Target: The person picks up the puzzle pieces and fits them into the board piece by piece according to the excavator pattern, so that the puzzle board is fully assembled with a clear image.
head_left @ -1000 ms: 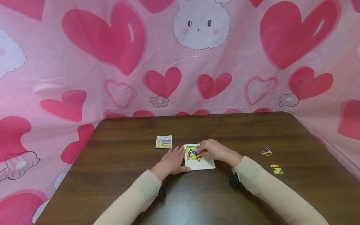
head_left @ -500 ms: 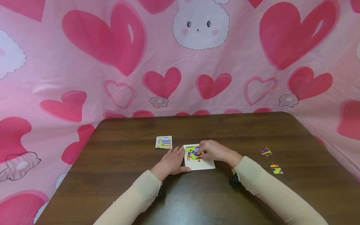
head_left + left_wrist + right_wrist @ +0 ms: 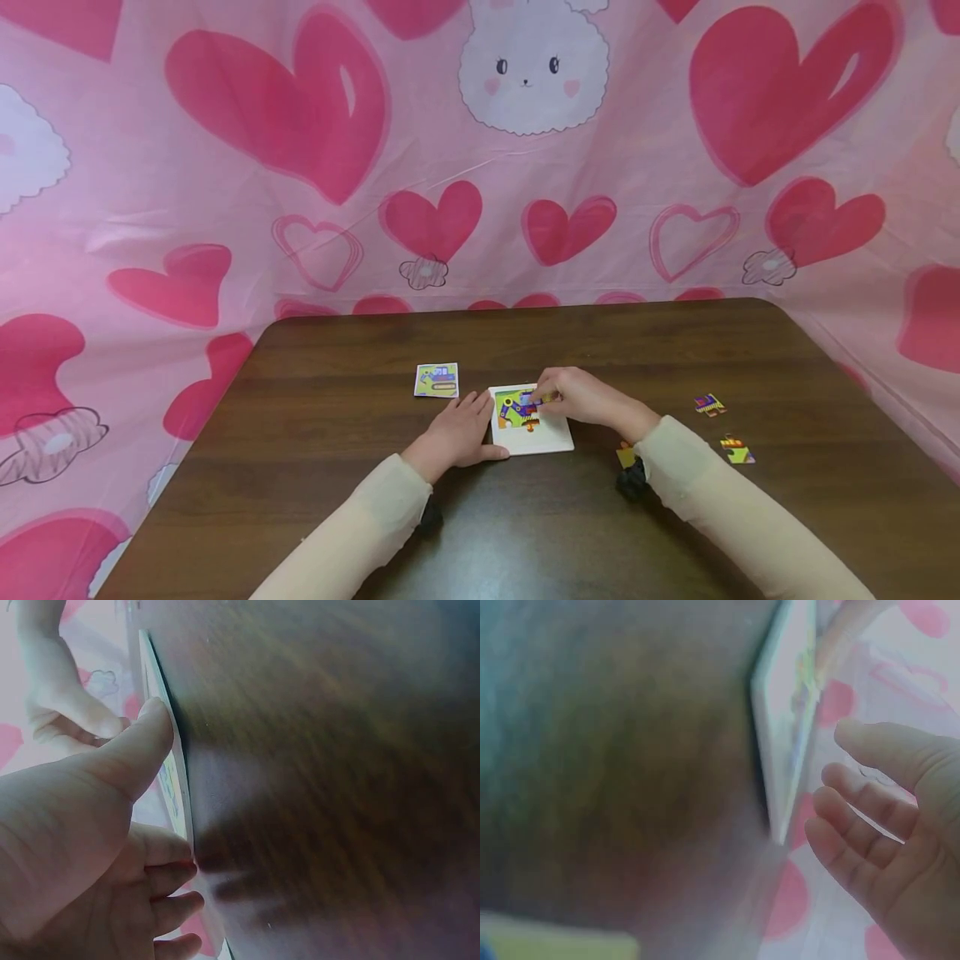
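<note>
A white square puzzle tray (image 3: 555, 439) lies on the table, with joined jigsaw pieces (image 3: 513, 408) in its upper left part, showing a purple and orange digger on green. My left hand (image 3: 459, 433) rests along the tray's left side with fingers extended and the thumb at the near corner. My right hand (image 3: 577, 396) is over the tray's upper right, its fingers hiding part of the picture. In the right wrist view, that hand's thumb and fingers (image 3: 840, 832) are apart, with nothing between them.
A small printed picture card (image 3: 437, 380) lies beyond my left hand. Loose jigsaw pieces lie to the right: a purple one (image 3: 709, 405), a green and orange one (image 3: 738, 450), and a yellow one (image 3: 626, 455) by my right wrist. A pink heart-patterned cloth (image 3: 570, 225) hangs behind the table.
My right hand has shifted slightly right and away from the joined pieces, uncovering more of the picture and the yellow piece by its wrist. My left hand has stayed in place.
</note>
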Motion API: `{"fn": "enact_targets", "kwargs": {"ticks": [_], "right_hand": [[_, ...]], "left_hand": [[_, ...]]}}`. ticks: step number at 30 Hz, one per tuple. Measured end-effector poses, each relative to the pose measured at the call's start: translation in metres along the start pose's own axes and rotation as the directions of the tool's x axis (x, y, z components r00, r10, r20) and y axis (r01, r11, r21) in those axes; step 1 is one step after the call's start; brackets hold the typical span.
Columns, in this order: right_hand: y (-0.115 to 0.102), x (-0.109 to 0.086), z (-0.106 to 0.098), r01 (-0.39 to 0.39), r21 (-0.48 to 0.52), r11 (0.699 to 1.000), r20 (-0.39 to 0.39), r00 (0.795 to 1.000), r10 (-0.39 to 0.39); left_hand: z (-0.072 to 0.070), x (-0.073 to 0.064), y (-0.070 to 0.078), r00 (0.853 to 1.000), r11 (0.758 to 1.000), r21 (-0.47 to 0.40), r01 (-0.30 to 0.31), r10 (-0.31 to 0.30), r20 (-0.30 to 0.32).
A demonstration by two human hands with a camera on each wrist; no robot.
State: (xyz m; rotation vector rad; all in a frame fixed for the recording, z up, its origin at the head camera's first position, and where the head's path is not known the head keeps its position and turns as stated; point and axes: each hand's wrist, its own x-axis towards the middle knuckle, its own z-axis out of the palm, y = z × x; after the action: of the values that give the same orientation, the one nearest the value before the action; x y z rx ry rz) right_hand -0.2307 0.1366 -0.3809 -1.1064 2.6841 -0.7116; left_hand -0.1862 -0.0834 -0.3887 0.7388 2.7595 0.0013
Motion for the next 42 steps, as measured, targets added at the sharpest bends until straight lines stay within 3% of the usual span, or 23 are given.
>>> {"fn": "enact_targets", "kwargs": {"ticks": [11,19,27,34,42], "right_hand": [[0.018,-0.03,-0.032,-0.04,0.026,0.999,-0.148,0.988,0.043],[0.038,-0.065,-0.056,-0.148,0.045,0.988,-0.264,0.952,0.155],[0.059,-0.102,-0.072,-0.201,-0.003,0.98,-0.342,0.921,0.188],[0.081,-0.133,-0.076,-0.288,0.014,0.957,-0.316,0.907,0.278],[0.106,-0.158,-0.072,-0.389,0.043,0.92,-0.176,0.904,0.39]], "left_hand": [[0.0,-0.001,0.0,1.0,1.0,-0.012,0.003,-0.003,0.004],[0.001,-0.001,0.0,1.0,1.0,-0.006,-0.001,0.001,0.002],[0.002,0.0,0.0,1.0,1.0,-0.005,-0.001,0.001,0.0],[0.003,0.0,0.0,1.0,1.0,-0.008,0.006,-0.005,0.008],[0.003,0.0,0.0,1.0,1.0,-0.008,0.004,-0.004,0.004]]}}
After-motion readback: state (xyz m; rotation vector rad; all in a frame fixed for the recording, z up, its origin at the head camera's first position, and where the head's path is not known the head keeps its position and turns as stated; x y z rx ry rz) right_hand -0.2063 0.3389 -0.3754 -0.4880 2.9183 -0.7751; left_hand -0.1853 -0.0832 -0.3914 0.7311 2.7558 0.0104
